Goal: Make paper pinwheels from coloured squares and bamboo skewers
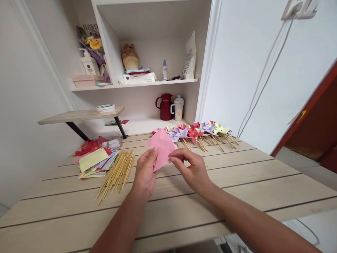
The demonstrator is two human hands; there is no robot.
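Note:
A folded pink paper sheet (162,146) is held up above the wooden table (237,175). My left hand (145,172) pinches its lower left edge with thumb and fingers. My right hand (191,168) grips its lower right edge between thumb and forefinger. To the left of my hands lies a bundle of thin bamboo sticks (117,172). Further left sits a stack of coloured paper squares (94,161), a yellow one on top. Behind the pink paper, a row of finished paper pinwheels (197,133) on sticks lies across the table's back.
A raised wooden shelf board (79,115) on black legs stands at back left, holding a round tin. A red jug (165,106) and a mug stand in the cabinet niche behind. A clear plastic box (113,143) sits by the papers. The table's right edge meets a white wall.

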